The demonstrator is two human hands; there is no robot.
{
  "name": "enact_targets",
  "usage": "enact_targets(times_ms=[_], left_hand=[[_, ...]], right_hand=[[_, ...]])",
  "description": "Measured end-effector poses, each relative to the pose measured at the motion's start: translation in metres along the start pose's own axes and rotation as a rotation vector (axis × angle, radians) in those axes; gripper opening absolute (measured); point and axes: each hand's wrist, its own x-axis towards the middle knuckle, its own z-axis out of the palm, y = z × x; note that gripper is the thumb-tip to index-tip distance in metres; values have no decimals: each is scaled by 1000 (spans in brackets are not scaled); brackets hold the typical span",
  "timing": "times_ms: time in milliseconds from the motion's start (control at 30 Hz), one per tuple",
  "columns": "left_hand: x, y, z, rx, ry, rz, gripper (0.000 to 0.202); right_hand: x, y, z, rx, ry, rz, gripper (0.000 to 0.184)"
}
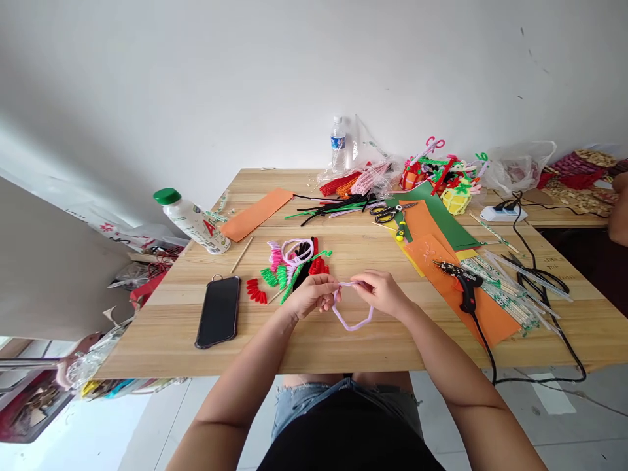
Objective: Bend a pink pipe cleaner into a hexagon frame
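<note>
A pale purple pipe cleaner point(354, 327), bent into an angular loop, hangs between my two hands above the front of the table. My left hand point(314, 294) pinches it at the upper left, and my right hand point(380, 292) grips the upper right, fingers closed. A short straight stretch of it shows between the fingertips. Just beyond my left hand lies a pile of coiled pipe cleaners point(282, 275) in pink, green, black and red, with a lilac ring point(297, 251) on top. Separate from the pile, a red coil point(256, 292) sits nearer my left forearm.
On the left are a phone point(218, 313), a wooden stick point(242, 254) and a green-capped bottle point(193, 222). To the right, a glue gun point(464, 284) with its cord rests on orange paper point(495, 324). Scissors point(390, 212) and loose pipe cleaners point(333, 208) lie behind.
</note>
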Motion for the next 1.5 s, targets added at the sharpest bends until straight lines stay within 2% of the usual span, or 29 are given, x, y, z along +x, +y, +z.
enact_targets(times_ms=[167, 300, 400, 467, 533, 633, 733, 900, 1067, 1133, 1267, 1500], left_hand=[[1, -2, 5, 71, 38, 24, 36], [1, -4, 7, 104, 18, 12, 37], [2, -4, 5, 109, 27, 13, 37], [1, -3, 2, 104, 59, 41, 38], [2, -1, -2, 97, 102, 100, 38], [3, 1, -7, 114, 155, 181, 40], [5, 1, -7, 129, 170, 197, 43], [3, 2, -3, 94, 151, 172, 45], [-1, 4, -1, 25, -17, 26, 51], [-1, 4, -1, -4, -47, 14, 49], [1, 1, -2, -73, -19, 51, 39], [2, 0, -8, -94, -13, 16, 36]], right_hand=[[0, -3, 3, -82, -33, -83, 19], [0, -4, 4, -181, -47, -114, 22], [-1, 0, 3, -120, -75, -102, 21], [-2, 4, 1, -5, -72, -7, 21], [-2, 6, -2, 169, -84, 171, 31], [0, 7, -10, 496, -212, 438, 33], [3, 5, -18, 713, -289, 566, 36], [5, 7, -22, 851, -197, 623, 38], [7, 8, -23, 882, -106, 674, 36], [8, 7, -24, 877, -90, 680, 36], [8, 7, -25, 850, -81, 670, 35], [7, 10, -30, 801, -52, 659, 35]])
